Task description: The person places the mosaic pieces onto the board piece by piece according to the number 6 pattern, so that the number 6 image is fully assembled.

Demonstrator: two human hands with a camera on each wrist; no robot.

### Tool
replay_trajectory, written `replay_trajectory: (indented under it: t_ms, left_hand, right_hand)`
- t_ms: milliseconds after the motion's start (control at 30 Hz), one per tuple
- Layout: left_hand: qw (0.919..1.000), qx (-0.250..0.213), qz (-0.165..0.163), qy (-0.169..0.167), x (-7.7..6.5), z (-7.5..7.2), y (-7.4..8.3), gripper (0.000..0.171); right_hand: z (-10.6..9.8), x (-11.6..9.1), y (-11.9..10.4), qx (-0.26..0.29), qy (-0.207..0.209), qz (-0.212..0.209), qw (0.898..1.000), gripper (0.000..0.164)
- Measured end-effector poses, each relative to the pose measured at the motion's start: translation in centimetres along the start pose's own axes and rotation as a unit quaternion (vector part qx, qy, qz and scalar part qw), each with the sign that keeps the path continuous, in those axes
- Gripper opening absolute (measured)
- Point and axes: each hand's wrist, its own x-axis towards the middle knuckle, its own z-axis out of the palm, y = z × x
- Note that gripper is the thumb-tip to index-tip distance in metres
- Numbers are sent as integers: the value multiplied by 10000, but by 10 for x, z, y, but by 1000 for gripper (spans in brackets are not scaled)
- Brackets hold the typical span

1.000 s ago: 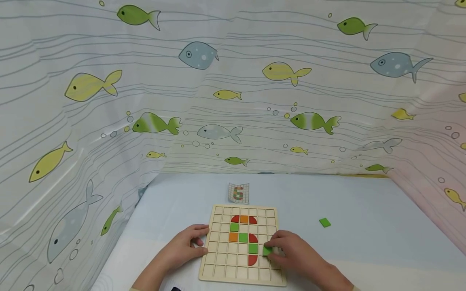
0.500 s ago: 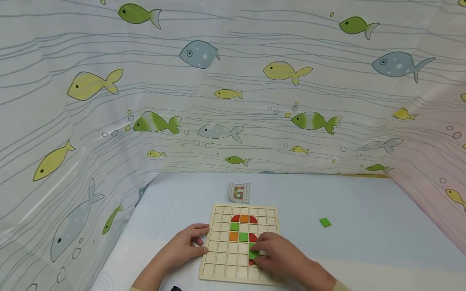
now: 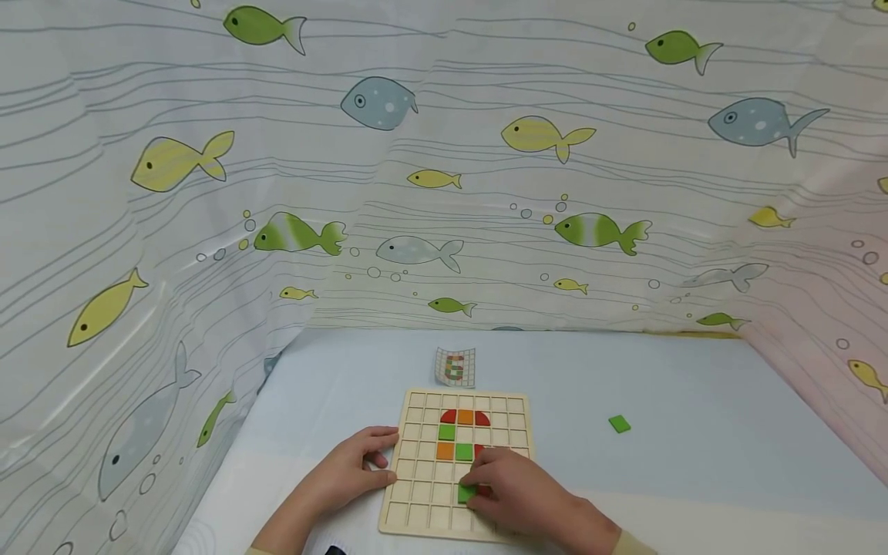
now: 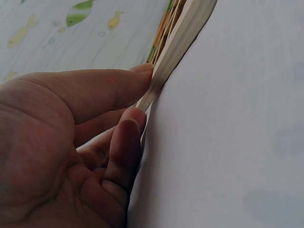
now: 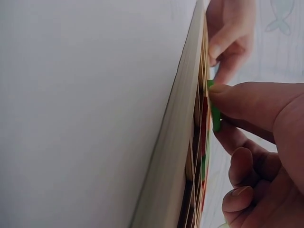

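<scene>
A pale wooden grid board (image 3: 416, 493) lies on the table, several coloured tiles in its cells. Along the top are red quarter-round tiles (image 3: 448, 417) flanking an orange tile (image 3: 465, 417). Lower down sit a green tile (image 3: 447, 433), an orange square (image 3: 445, 452) and another green square (image 3: 464, 452). My right hand (image 3: 516, 486) pinches a green square tile (image 5: 216, 107) between thumb and fingers, over the board's lower middle, and covers some tiles there. My left hand (image 3: 357, 462) holds the board's left edge, thumb and a fingertip against the rim (image 4: 171, 59).
Behind the board is a small card (image 3: 455, 368) printed with a coloured grid pattern. A loose green tile (image 3: 620, 424) lies on the table to the right. Part of a dark object (image 3: 336, 550) shows at the bottom edge. A fish-patterned sheet (image 3: 486, 254) surrounds the table.
My right hand has carried the green tile leftward across the board, from its right columns to the lower middle. My left hand stays at the board's left edge.
</scene>
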Motion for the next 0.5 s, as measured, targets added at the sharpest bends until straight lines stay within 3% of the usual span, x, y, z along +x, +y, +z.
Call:
replay_trajectory:
  t_ms: [500]
  left_hand:
    - [10000,-42,7,-13,0,-1,3,65]
  right_hand:
    - [2,6,-5,-142,-311,171,9993,20]
